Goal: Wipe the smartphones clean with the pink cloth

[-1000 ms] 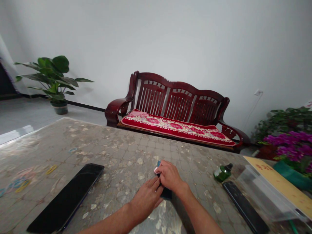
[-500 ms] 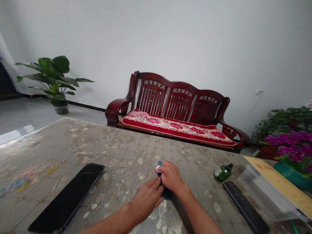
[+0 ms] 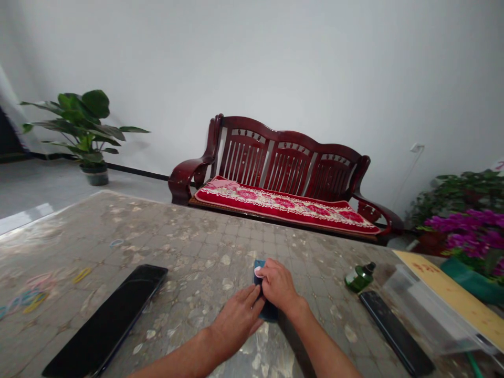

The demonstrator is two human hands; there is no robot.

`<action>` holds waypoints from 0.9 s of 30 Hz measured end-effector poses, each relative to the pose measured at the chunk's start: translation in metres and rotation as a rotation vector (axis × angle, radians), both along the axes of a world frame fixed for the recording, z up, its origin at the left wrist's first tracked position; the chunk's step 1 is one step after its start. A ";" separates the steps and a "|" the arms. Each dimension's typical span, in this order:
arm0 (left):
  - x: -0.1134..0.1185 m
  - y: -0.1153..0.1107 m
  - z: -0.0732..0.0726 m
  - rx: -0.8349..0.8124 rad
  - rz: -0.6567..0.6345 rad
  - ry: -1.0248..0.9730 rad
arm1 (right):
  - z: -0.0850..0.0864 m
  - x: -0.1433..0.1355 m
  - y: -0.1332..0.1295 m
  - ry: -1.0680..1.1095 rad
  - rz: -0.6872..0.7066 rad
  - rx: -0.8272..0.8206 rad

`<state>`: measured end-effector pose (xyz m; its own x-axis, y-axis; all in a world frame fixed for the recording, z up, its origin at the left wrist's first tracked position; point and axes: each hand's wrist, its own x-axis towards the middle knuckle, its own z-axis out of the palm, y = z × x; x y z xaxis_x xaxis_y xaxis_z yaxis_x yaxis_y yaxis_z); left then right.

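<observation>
A dark blue, flat, phone-like object [image 3: 270, 312] lies on the table in front of me, mostly covered by my hands. My left hand [image 3: 236, 314] is closed about its left side, fingers reaching over its top. Above it, my right hand [image 3: 279, 283] pinches a small round pinkish-white pad [image 3: 258, 272] against the object's upper part. The pad's far side is hidden by the fingers.
Left of my hands lies a large black tablet-like slab [image 3: 108, 320], with coloured rubber bands [image 3: 37, 294] beyond it. To the right are a green bottle [image 3: 359, 278], a long black case [image 3: 396, 333] and a clear plastic box [image 3: 425, 310]. A wooden bench [image 3: 291, 142] stands behind the table.
The pad and my right fingertips have shifted very slightly, and more of the pad shows. My left hand stays in place. The view has moved a little.
</observation>
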<state>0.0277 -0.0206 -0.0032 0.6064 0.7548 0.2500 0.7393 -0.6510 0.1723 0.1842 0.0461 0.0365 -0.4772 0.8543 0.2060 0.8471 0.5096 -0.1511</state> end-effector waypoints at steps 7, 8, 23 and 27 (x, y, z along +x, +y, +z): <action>-0.001 0.001 -0.006 0.009 -0.004 -0.013 | 0.001 0.001 0.003 0.029 -0.020 0.030; -0.001 0.001 -0.006 0.009 -0.006 -0.011 | 0.001 0.001 0.002 0.029 -0.010 0.031; -0.001 0.001 -0.005 -0.040 0.003 0.028 | -0.002 0.004 -0.001 0.037 -0.060 0.033; -0.002 0.001 -0.002 -0.042 -0.003 0.008 | -0.004 0.002 -0.006 0.014 -0.048 0.034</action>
<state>0.0262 -0.0197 -0.0054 0.6102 0.7630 0.2134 0.7391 -0.6452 0.1935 0.1866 0.0396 0.0320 -0.4327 0.8686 0.2413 0.8686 0.4733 -0.1463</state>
